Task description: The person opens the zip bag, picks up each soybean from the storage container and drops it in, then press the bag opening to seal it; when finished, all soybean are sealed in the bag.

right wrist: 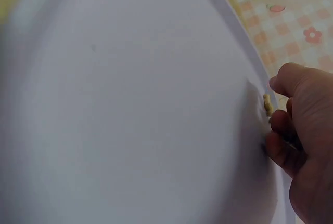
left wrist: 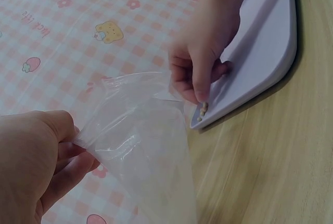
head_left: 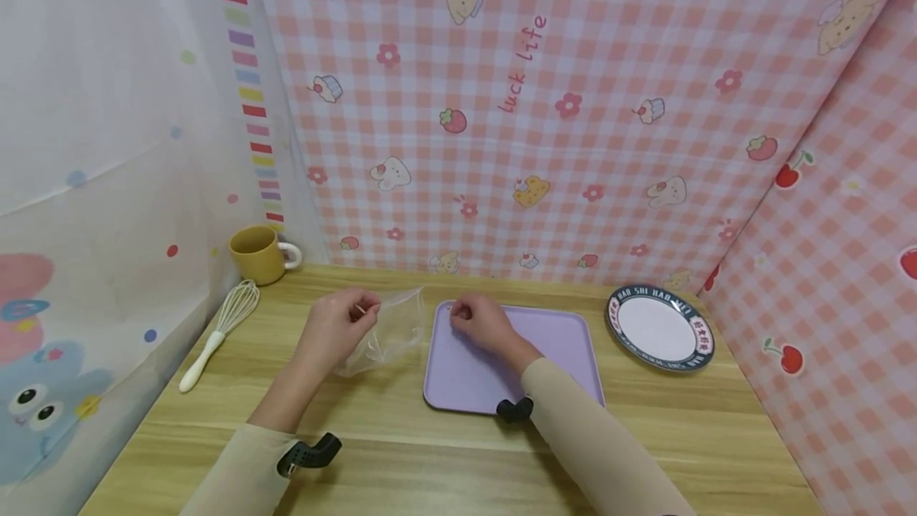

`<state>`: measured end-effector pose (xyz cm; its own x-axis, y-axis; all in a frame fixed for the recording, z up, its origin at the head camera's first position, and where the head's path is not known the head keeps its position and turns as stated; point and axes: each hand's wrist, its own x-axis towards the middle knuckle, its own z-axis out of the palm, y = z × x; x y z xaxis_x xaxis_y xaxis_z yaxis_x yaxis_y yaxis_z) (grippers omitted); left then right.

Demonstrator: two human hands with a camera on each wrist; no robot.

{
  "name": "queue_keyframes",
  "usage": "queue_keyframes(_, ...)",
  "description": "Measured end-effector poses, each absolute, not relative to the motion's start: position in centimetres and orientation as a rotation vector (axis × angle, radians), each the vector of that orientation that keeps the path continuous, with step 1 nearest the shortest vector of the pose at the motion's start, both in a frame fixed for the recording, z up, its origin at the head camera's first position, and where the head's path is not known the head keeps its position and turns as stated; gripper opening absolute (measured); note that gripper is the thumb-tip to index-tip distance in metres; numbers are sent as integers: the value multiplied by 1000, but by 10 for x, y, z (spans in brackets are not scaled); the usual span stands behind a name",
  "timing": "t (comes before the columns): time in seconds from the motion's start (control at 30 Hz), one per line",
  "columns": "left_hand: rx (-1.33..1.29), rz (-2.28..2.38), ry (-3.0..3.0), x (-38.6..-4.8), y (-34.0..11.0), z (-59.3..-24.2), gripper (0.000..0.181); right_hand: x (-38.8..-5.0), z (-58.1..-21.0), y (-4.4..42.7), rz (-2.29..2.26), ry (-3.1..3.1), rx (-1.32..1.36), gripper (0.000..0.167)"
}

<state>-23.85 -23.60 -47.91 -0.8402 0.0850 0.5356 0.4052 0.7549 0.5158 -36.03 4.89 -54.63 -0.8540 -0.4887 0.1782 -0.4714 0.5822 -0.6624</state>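
White cloth (head_left: 136,118) printed with coloured dots and cartoon figures hangs at the far left. Beside it, on the wood-grain bench (head_left: 401,456), lies a whisk (head_left: 217,335), its pale handle toward the person and its wire loops pointing up toward a mustard-yellow mug (head_left: 255,257). The mug stands upright near the back edge, its white handle turned to the right.

Next comes the left hand (head_left: 338,331), below a beige sleeve. Its thumb and fingers are closed together, pinching the edge of a clear plastic bag (head_left: 392,331). The bag spreads out to the right of that hand, wrinkled and see-through, just beside the tray.

Lilac in colour, the tray (head_left: 466,377) lies flat on the bench. In its far left corner are a few small beige pellets (left wrist: 202,112), close against the rim. The right hand (head_left: 485,325) reaches over the tray to that corner, its fingers curled and its thumb at the pellets; whether it has hold of one, I cannot tell.

Farther right, well apart from the bag, a round plate (head_left: 661,326) with a white centre and a dark, lettered rim rests on the bench. Pink-and-white checked cloth (head_left: 516,146) hangs behind.
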Motion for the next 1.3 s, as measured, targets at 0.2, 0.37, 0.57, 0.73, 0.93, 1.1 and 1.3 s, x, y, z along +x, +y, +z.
queue_keyframes(0.2,-365,-882,-2465,-240,-235,-482,8,-346,-542,48,-1339,2681,-931,7)
queue_keyframes(0.37,-360,-886,-2462,-240,-235,-484,8,-330,-537,42,-1500,2604,-996,3)
queue_keyframes(0.57,-352,-888,-2464,-240,-235,-484,8,-303,-528,28,-1693,2564,-1063,7)
queue_keyframes(0.73,-357,-886,-2456,-239,-234,-483,8,-284,-521,16,-1758,2516,-1182,9)
queue_keyframes(0.93,-369,-874,-2449,-239,-233,-483,7,-276,-518,1,-1674,2589,-1371,3)
queue_keyframes(1.1,-367,-880,-2451,-239,-233,-484,7,-274,-511,-8,-1436,2812,-1560,8)
queue_keyframes(1.3,-368,-883,-2450,-239,-233,-483,7,-275,-505,-15,-1271,2941,-1584,9)
